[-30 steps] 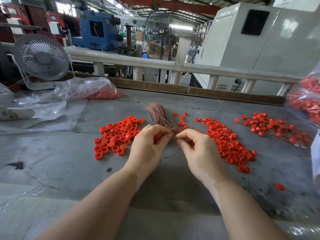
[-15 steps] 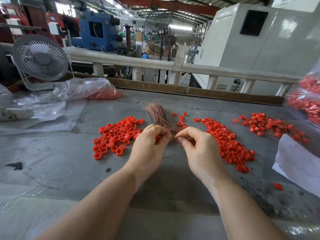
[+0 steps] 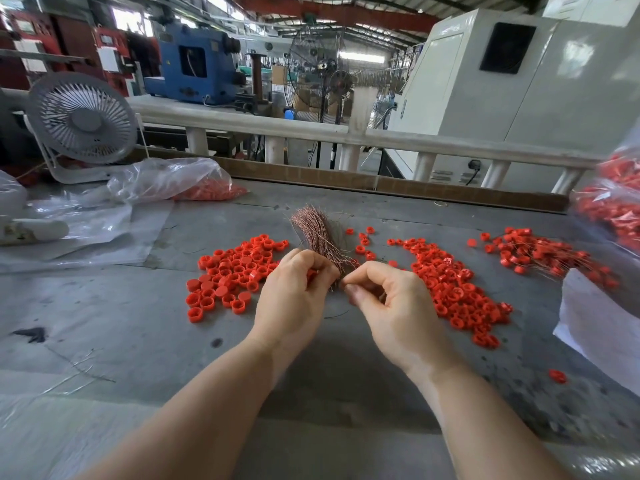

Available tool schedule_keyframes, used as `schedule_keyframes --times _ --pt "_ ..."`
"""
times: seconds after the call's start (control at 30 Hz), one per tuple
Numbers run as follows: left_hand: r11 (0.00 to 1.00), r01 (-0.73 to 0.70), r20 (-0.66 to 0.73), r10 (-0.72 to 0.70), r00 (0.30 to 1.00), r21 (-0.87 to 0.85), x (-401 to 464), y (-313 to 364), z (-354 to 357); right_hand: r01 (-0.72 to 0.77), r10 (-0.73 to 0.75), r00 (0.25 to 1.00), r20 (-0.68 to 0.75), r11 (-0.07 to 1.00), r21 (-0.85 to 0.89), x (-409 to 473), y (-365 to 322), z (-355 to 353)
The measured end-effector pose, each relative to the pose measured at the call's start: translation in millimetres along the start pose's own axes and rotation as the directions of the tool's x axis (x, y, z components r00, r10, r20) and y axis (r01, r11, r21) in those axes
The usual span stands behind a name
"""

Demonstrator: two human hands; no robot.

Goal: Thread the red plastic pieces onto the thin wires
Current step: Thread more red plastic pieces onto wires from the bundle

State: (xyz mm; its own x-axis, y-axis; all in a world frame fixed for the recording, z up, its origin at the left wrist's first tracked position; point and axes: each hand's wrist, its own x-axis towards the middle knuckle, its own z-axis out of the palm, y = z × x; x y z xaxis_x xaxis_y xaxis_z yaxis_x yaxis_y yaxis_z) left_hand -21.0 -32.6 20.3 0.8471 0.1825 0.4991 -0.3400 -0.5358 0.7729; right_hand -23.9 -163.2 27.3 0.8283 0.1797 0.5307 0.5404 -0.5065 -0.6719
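Observation:
A bundle of thin copper-coloured wires (image 3: 320, 233) lies on the grey table (image 3: 138, 327), fanning out away from me. My left hand (image 3: 294, 299) grips red plastic pieces, a bit of red showing between its curled fingers at the bundle's near end. My right hand (image 3: 384, 299) pinches a thin wire between thumb and forefinger, right beside the left fingertips. A pile of red caps (image 3: 232, 271) lies to the left, and a pile of red ring pieces (image 3: 457, 289) to the right. Threaded pieces on wires (image 3: 547, 254) lie at the far right.
A small white fan (image 3: 83, 123) and clear plastic bags (image 3: 166, 178), one holding red parts, sit at the back left. Another bag of red parts (image 3: 613, 209) hangs at the right edge above a white sheet (image 3: 599, 327). One stray red piece (image 3: 557, 375) lies near right.
Both hands have stayed together at the bundle's near end, shifting only slightly. The white sheet at the right has come further into view as my head turned.

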Motion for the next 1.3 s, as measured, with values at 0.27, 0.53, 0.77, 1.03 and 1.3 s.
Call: schedule_keyframes --times 0.27,0.53,0.77,1.03,1.3 --pt "0.861 0.249 0.142 -0.207 0.968 -0.443 -0.5 0.5 -5.6 -0.074 0.077 0.995 -0.058 0.996 0.053 3.4 5.4 -0.6" --pt "0.851 0.247 0.150 -0.199 0.968 -0.465 -1.9 1.9 -6.6 -0.088 0.089 0.995 -0.038 0.996 0.032 2.9 5.4 -1.0" --pt "0.853 0.267 0.177 -0.208 0.962 -0.449 -1.8 1.9 -8.0 -0.057 0.057 0.998 -0.028 0.998 0.005 1.9 2.9 -1.5" --pt "0.775 0.368 0.250 -0.275 0.928 -0.514 0.9 -2.6 -5.8 -0.050 0.051 0.998 -0.035 0.998 0.030 3.1 3.8 -2.2" --pt "0.711 0.415 0.288 -0.301 0.909 -0.568 1.5 -1.7 -5.3 -0.035 0.036 0.997 -0.067 0.999 0.023 3.4 4.8 -4.3"
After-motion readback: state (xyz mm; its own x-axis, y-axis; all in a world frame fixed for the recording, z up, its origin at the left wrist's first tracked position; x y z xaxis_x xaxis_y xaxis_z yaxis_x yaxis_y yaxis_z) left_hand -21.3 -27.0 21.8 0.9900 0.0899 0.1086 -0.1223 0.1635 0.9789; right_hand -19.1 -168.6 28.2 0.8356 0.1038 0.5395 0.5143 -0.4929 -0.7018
